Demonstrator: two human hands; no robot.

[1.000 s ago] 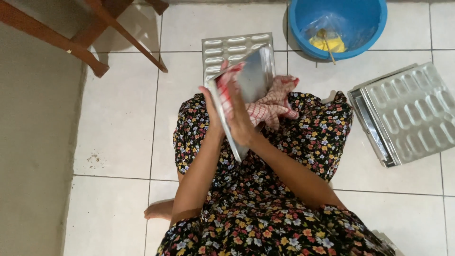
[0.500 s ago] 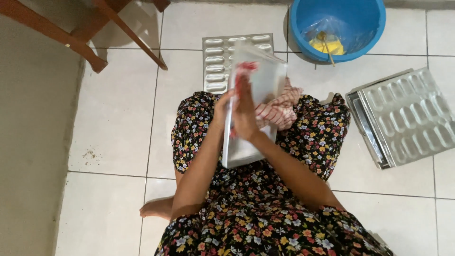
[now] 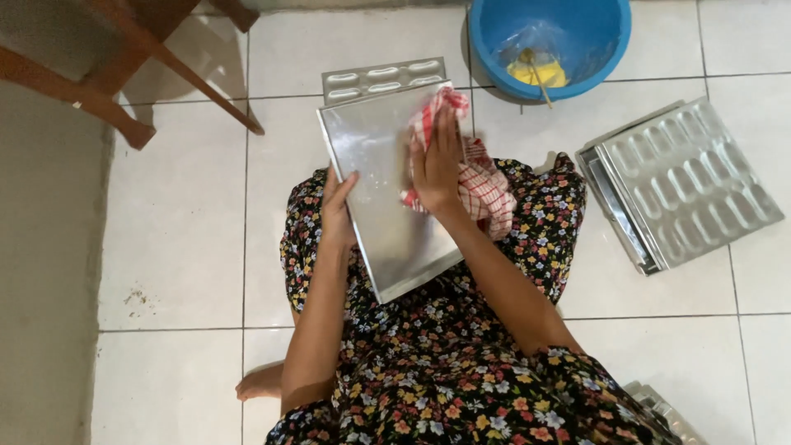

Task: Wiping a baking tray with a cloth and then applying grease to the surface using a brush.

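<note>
The right hand (image 3: 437, 161) lies flat, fingers pressed together, on a red and white checked cloth (image 3: 474, 185). It pushes the cloth down onto a shiny flat metal tray (image 3: 379, 198). The left hand (image 3: 336, 206) grips the tray's left edge, thumb on top, fingers hidden under it. The tray rests tilted on the person's lap, over a flowery dress (image 3: 461, 363).

To wipe well, I think the left hand should hold the tray firm so it does not slide. The cloth should stay flat under the palm and reach every corner.

Behind the tray, a tray with oval dents (image 3: 383, 78) lies on the white tiled floor (image 3: 173, 247). A blue bowl (image 3: 494, 29) with something yellow inside sits farther off. More dented trays (image 3: 684, 185) are stacked on the right.
</note>
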